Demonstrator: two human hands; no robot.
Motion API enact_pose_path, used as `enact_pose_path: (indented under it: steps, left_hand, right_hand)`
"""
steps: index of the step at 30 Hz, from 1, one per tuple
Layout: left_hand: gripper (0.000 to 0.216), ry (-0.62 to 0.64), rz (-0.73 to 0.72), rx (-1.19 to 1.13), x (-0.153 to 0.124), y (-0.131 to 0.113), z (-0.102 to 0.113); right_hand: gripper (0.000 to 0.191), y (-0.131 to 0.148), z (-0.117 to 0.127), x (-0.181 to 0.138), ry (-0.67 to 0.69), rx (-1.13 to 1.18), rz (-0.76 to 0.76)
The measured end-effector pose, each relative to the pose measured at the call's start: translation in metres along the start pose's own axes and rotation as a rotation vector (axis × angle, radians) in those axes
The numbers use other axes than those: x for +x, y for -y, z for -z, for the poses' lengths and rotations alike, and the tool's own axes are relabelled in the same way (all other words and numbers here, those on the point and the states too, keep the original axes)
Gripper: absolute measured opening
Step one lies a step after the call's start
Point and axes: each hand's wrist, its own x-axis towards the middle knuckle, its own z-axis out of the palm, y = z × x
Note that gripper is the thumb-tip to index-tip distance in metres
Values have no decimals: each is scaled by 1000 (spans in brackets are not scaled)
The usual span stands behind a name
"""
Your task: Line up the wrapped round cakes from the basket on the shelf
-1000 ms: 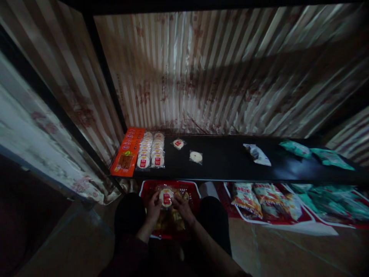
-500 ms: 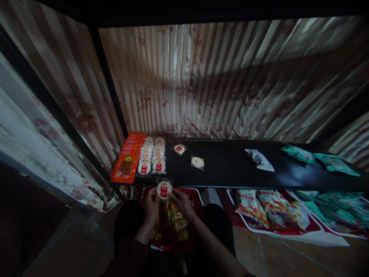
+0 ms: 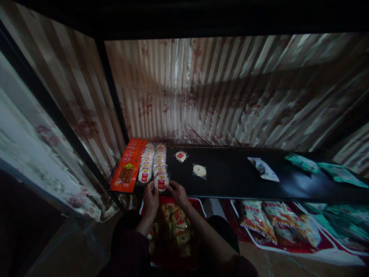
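Pinching a clear-wrapped round white cracker [image 3: 161, 183] by its opposite edges, the left hand [image 3: 150, 201] and the right hand [image 3: 178, 194] met in the head view at the front edge of the black shelf [image 3: 227, 181], near its left end. The cracker partly hid the near end of a row of wrapped crackers [image 3: 160, 161] on the shelf; whether it touched them or hung just above, I could not tell. Dim light made the separate fingers hard to make out. Overlapping orange snack packets [image 3: 128, 161] lay at the shelf's left end, only the front one largely uncovered. Below the shelf's front edge, a red basket [image 3: 199, 202] held yellowish wrapped snacks [image 3: 176, 223], its near side lost in darkness and behind the forearms. Beneath the shelf's right end, green bags [image 3: 343, 215] were cut off by the view's edge.
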Motion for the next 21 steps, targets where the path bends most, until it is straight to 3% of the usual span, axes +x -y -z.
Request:
enact_pose_path:
  steps: [15,21]
  left_hand:
    - [44,57,-223,242,16,22,-12]
    - [44,89,-418,479,15,24,-11]
  right_hand:
    - [20,-3,-4,27,-86,-287,-33]
    - [20,-5,-3,31,-75,-354,-21]
